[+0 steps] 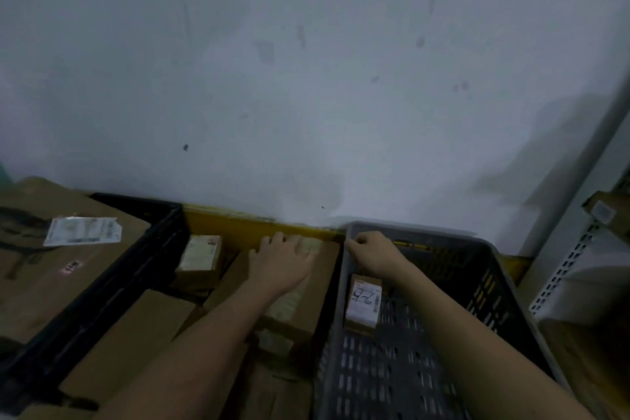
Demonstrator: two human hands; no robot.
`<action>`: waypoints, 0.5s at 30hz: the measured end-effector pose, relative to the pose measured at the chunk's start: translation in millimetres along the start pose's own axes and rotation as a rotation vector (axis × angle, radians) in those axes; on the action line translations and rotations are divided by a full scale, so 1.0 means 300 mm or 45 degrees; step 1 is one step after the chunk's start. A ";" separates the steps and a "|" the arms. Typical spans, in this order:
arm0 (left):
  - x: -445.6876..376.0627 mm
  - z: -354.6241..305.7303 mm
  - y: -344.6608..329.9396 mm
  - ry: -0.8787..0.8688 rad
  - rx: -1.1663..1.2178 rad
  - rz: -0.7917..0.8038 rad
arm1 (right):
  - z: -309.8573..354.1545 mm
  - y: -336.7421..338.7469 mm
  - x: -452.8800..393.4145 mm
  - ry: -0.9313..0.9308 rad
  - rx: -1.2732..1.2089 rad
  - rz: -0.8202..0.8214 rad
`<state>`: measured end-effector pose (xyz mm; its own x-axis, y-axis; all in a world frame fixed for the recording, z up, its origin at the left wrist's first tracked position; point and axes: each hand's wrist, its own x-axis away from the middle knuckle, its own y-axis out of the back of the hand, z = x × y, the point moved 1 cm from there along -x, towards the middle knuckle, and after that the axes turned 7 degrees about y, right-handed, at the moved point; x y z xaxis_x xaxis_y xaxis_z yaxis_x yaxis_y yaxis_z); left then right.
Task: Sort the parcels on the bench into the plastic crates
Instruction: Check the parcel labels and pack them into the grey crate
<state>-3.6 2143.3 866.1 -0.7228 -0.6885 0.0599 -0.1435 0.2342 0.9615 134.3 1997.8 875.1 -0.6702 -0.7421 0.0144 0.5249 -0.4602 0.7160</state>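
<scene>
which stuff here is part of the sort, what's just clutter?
Job: grey crate; black crate; labelled parcel in the grey crate; cardboard parcel under the left hand; small box.
Bystanders: wall; metal shelving.

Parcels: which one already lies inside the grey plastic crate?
The small brown cardboard parcel with a handwritten white label, lying on the grey perforated plastic crate floor below the right hand. The other parcels sit outside it, to its left.
</scene>
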 end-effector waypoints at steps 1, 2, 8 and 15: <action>0.000 0.037 0.018 0.010 -0.018 0.002 | 0.025 -0.017 -0.009 0.013 0.012 0.022; 0.000 0.075 0.036 0.020 -0.035 -0.006 | 0.049 -0.035 -0.020 0.029 0.030 0.050; -0.020 0.336 0.090 0.133 -0.062 0.003 | 0.195 -0.186 -0.095 0.109 0.148 0.219; -0.045 0.634 0.099 0.225 -0.083 0.041 | 0.346 -0.428 -0.196 0.167 0.279 0.335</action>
<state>-126.7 2290.0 843.1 -0.5955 -0.7925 0.1317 -0.0738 0.2173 0.9733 51.8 2151.0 854.6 -0.4468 -0.8839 0.1384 0.5360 -0.1406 0.8324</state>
